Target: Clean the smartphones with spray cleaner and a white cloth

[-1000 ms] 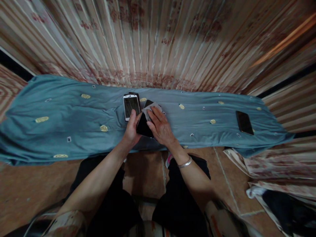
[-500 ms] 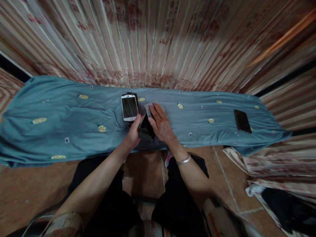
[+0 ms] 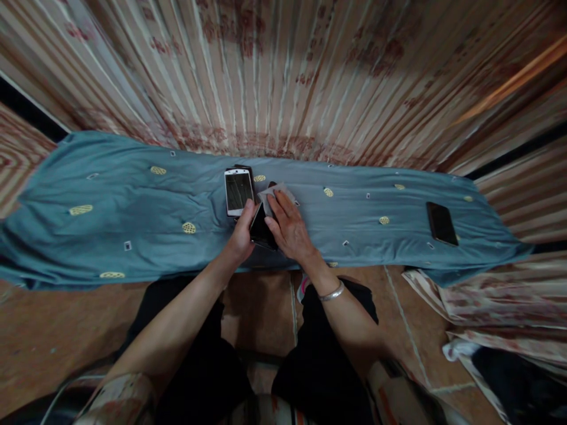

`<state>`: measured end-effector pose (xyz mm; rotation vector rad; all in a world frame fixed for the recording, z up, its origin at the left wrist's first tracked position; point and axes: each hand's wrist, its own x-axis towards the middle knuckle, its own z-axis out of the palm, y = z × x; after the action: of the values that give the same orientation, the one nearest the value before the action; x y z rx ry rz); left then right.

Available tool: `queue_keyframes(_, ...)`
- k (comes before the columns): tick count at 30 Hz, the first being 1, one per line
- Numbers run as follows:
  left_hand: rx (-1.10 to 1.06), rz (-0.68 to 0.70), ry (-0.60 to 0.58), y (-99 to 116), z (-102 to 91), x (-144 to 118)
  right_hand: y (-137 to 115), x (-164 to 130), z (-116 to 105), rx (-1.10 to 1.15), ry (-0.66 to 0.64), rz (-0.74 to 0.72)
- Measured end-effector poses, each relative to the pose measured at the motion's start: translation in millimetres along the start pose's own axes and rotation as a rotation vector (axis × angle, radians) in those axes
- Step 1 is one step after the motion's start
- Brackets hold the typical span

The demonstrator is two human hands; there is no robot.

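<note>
My left hand [image 3: 243, 236] grips a dark phone [image 3: 262, 231] by its left edge, thumb on top, and the phone is tilted. Fingers of my right hand [image 3: 292, 231] press a thin whitish wipe [image 3: 266, 193] against the phone's upper right side. Part of the phone and most of the wipe are hidden under that hand. Just beyond my left thumb, a white-framed phone [image 3: 239, 192] lies screen up on top of at least one dark phone, whose edge shows behind it.
A teal cloth [image 3: 146, 224] with yellow prints covers the long narrow table. Another dark phone [image 3: 442, 223] lies near its right end. Pleated patterned curtains [image 3: 283, 77] hang behind and to the right. Tiled floor [image 3: 261, 301] shows below the front edge.
My right hand and the wipe have shifted slightly over the held phone, with more of the wipe showing. The whole view has moved a little; the other phones stay put on the cloth.
</note>
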<state>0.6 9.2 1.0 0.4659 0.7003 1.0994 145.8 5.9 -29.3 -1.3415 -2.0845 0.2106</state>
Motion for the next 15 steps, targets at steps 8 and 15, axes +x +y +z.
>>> queue_keyframes(8, -0.004, 0.030, 0.027, 3.7, -0.5, 2.0, -3.8, -4.0, 3.4, 0.024, -0.017, -0.028)
queue_keyframes(15, -0.027, 0.016, 0.004, -5.5, 0.1, 0.4, 2.7, -0.7, -1.4, 0.033, 0.010, 0.001)
